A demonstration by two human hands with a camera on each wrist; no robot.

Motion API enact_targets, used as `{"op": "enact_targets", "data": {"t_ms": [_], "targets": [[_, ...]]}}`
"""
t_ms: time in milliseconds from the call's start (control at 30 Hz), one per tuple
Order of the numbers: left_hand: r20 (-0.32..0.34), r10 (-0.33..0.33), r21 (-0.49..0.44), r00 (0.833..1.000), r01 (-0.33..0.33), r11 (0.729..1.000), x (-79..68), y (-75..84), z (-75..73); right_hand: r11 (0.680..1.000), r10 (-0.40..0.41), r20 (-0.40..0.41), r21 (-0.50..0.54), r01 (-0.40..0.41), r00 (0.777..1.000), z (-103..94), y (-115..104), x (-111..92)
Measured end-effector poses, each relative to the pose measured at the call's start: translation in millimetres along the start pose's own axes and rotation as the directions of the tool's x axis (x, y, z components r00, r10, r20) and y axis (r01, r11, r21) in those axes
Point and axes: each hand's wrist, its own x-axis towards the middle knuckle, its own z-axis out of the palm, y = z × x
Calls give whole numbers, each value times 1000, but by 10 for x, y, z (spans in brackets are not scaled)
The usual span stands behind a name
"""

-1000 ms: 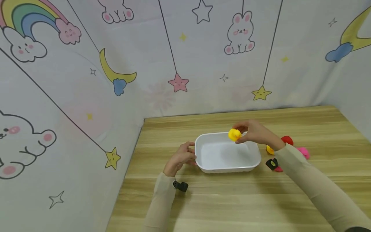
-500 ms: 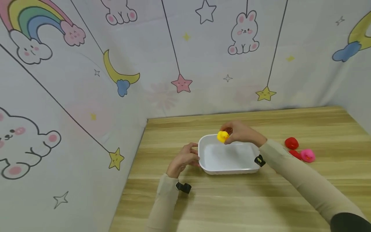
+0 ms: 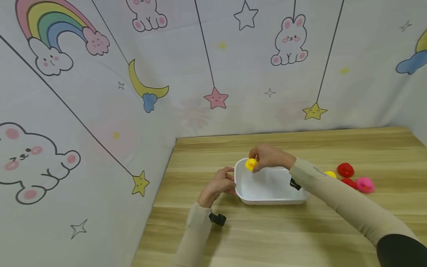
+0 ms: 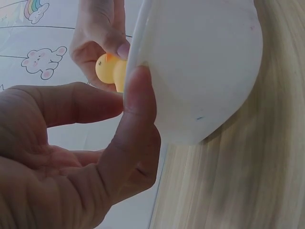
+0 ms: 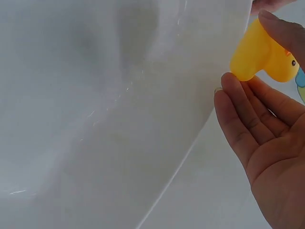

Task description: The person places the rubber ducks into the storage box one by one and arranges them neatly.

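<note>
A yellow rubber duck [image 3: 250,164] is pinched between the thumb and fingers of my right hand [image 3: 272,156], over the left back part of a white plastic tub [image 3: 267,189]. In the right wrist view the duck [image 5: 259,52] lies on its side above the tub's inner wall. My left hand [image 3: 218,186] is at the tub's left end. The left wrist view shows its thumb and finger gripping the rim, one against the outer wall [image 4: 200,71], while the duck [image 4: 110,71] appears beyond the rim.
Right of the tub, two red toys [image 3: 345,170], a pink rubber duck [image 3: 365,185] and a partly hidden yellow toy [image 3: 330,173] sit on the wooden table [image 3: 253,237]. A printed cloth [image 3: 186,66] hangs behind and to the left.
My right hand has carried the duck leftward over the tub and slightly lower. The left hand keeps its place at the tub's left end. The head view has shifted a little.
</note>
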Motion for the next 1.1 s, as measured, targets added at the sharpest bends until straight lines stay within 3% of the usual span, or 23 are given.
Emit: {"op": "enact_targets", "data": {"t_ms": [200,733,1100], "targets": [[4,-9,4,1000,9,1000,4,-11,-1,999,-5,55,-47,8,998,101,-30,107],[-13,-3,23,1000,4,1000,-2,6,-2,978,-67,98,-193,85,993,421,99,208],[-20,0,17,1000,1,1000,-2,-4,0,980,-74,81,-178,88,994,535,142,161]]}}
